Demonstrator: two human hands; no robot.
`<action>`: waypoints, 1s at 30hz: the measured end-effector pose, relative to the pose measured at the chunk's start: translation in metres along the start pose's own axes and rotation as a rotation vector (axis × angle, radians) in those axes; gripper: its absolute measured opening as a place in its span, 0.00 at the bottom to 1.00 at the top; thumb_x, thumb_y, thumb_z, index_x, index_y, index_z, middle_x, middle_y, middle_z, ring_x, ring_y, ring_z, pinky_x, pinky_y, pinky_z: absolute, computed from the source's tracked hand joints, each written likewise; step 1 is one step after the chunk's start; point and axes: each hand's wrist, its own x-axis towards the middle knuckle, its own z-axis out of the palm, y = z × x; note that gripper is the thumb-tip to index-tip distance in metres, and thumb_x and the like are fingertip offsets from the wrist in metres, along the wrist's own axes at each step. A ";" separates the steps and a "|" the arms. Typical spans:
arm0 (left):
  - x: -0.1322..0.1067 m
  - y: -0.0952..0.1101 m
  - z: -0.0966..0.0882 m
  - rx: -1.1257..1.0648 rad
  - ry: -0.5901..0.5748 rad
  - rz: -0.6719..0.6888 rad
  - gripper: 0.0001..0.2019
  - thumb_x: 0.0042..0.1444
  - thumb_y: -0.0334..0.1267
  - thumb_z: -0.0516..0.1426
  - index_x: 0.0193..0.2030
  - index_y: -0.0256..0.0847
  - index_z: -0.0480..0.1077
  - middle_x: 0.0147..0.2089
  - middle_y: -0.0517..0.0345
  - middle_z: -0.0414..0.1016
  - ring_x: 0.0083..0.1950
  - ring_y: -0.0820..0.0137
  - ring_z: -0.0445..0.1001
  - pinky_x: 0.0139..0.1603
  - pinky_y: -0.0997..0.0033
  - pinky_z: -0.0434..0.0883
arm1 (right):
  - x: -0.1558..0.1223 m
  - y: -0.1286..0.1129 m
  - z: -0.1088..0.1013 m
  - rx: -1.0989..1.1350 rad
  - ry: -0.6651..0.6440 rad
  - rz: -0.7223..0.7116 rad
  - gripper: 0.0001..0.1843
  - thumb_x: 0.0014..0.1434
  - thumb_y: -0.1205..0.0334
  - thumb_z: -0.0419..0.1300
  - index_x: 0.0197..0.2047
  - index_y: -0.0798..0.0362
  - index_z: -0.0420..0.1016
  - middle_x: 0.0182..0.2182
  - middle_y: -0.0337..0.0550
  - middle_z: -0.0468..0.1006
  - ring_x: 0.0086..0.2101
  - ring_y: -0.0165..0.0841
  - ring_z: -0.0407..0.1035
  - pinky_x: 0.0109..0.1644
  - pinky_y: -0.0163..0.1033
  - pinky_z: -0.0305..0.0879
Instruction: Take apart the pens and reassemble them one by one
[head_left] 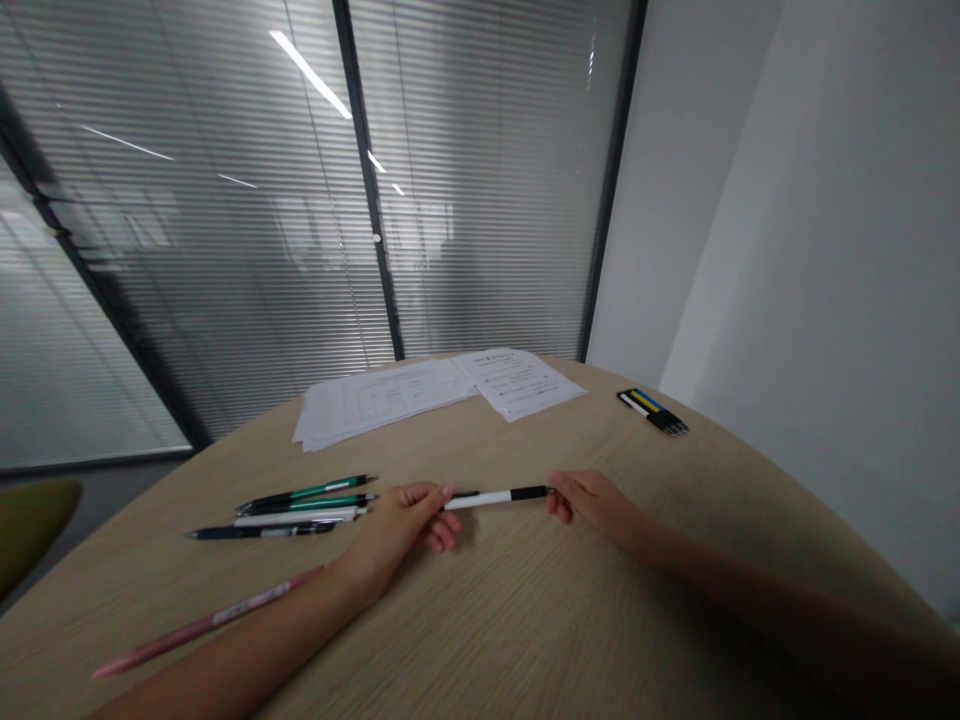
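A white pen [484, 499] with a black grip section stretches between my two hands, just above the table. My left hand [412, 515] is closed on its left end, thumb on top. At the black end, the fingertips of my right hand [581, 497] pinch the tip; what else they may hold there is too small to make out. Left of my left hand lie two green and black pens [322, 488], a white pen [300, 517] and a dark pen [259, 532]. A long pink pen [210, 622] rests beside my left forearm, which partly covers it.
Printed paper sheets [390, 395] lie overlapping at the far side of the round wooden table [525, 620]. Several pens in black, white, yellow and blue [652, 410] lie side by side at the right. Behind stand glass panels with blinds [487, 200] and a white wall [810, 250].
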 end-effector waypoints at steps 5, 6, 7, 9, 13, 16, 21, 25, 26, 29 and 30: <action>0.000 0.001 0.001 0.002 0.004 0.025 0.11 0.42 0.42 0.60 0.21 0.35 0.70 0.18 0.59 0.72 0.18 0.76 0.66 0.21 0.79 0.63 | 0.002 0.001 -0.001 -0.016 0.020 0.055 0.19 0.57 0.54 0.46 0.21 0.54 0.65 0.16 0.35 0.64 0.19 0.26 0.59 0.24 0.31 0.54; 0.000 0.000 0.000 0.001 0.006 0.029 0.11 0.43 0.42 0.60 0.21 0.35 0.70 0.19 0.59 0.72 0.19 0.76 0.66 0.21 0.79 0.63 | 0.003 0.000 -0.001 -0.016 0.015 0.045 0.17 0.56 0.55 0.47 0.21 0.54 0.64 0.17 0.35 0.64 0.20 0.26 0.59 0.24 0.31 0.54; 0.001 -0.001 -0.001 -0.001 0.007 0.032 0.11 0.43 0.42 0.60 0.22 0.35 0.70 0.19 0.58 0.73 0.19 0.76 0.67 0.21 0.79 0.63 | 0.004 0.000 -0.002 -0.005 0.011 0.032 0.15 0.56 0.56 0.48 0.22 0.54 0.64 0.18 0.35 0.65 0.21 0.26 0.59 0.25 0.31 0.54; 0.003 -0.003 -0.003 -0.004 0.011 0.035 0.11 0.43 0.42 0.59 0.22 0.35 0.70 0.21 0.58 0.73 0.20 0.76 0.67 0.21 0.79 0.63 | 0.005 0.000 -0.002 0.066 0.010 -0.004 0.09 0.53 0.58 0.52 0.26 0.54 0.64 0.20 0.35 0.66 0.22 0.25 0.60 0.26 0.31 0.55; 0.004 -0.005 -0.004 -0.009 0.022 0.048 0.10 0.44 0.41 0.59 0.24 0.35 0.70 0.24 0.57 0.75 0.21 0.76 0.68 0.22 0.79 0.64 | 0.007 0.003 -0.003 0.230 -0.025 -0.017 0.11 0.53 0.56 0.51 0.36 0.54 0.65 0.26 0.38 0.69 0.24 0.26 0.62 0.23 0.29 0.55; 0.003 -0.004 -0.003 0.010 0.012 0.056 0.09 0.43 0.40 0.59 0.24 0.35 0.70 0.24 0.56 0.75 0.21 0.75 0.69 0.23 0.78 0.65 | 0.008 0.004 -0.004 0.167 -0.036 0.032 0.20 0.58 0.52 0.42 0.29 0.56 0.67 0.22 0.40 0.69 0.21 0.26 0.61 0.22 0.30 0.55; 0.002 -0.005 -0.002 0.027 -0.008 0.067 0.08 0.42 0.39 0.60 0.26 0.35 0.71 0.24 0.57 0.75 0.22 0.75 0.70 0.23 0.77 0.67 | 0.005 0.001 -0.005 0.105 -0.046 0.064 0.19 0.55 0.52 0.48 0.19 0.55 0.64 0.15 0.36 0.64 0.19 0.25 0.59 0.24 0.31 0.55; 0.003 -0.006 -0.002 0.018 -0.001 0.073 0.07 0.44 0.38 0.59 0.26 0.35 0.71 0.24 0.57 0.75 0.22 0.75 0.70 0.24 0.78 0.67 | 0.005 -0.002 -0.007 0.117 -0.052 0.070 0.15 0.53 0.54 0.50 0.22 0.54 0.64 0.18 0.36 0.66 0.20 0.24 0.59 0.23 0.31 0.54; 0.003 -0.005 -0.002 0.013 0.000 0.076 0.07 0.44 0.38 0.59 0.26 0.35 0.71 0.24 0.57 0.75 0.22 0.75 0.70 0.23 0.78 0.66 | 0.005 -0.002 -0.007 0.134 -0.053 0.076 0.14 0.52 0.54 0.51 0.23 0.54 0.64 0.19 0.36 0.67 0.20 0.24 0.59 0.23 0.30 0.54; 0.003 -0.005 -0.001 -0.001 0.009 0.088 0.07 0.44 0.38 0.59 0.27 0.35 0.71 0.24 0.58 0.75 0.22 0.76 0.70 0.23 0.78 0.66 | 0.006 -0.002 -0.007 0.238 -0.059 0.098 0.11 0.49 0.54 0.54 0.27 0.54 0.64 0.20 0.36 0.69 0.20 0.24 0.61 0.22 0.30 0.54; 0.003 -0.004 -0.001 -0.004 0.012 0.092 0.07 0.44 0.38 0.59 0.27 0.35 0.71 0.24 0.58 0.75 0.22 0.75 0.70 0.24 0.78 0.66 | 0.007 -0.002 -0.006 0.282 -0.062 0.095 0.12 0.49 0.53 0.54 0.28 0.54 0.64 0.21 0.37 0.70 0.20 0.25 0.62 0.21 0.29 0.54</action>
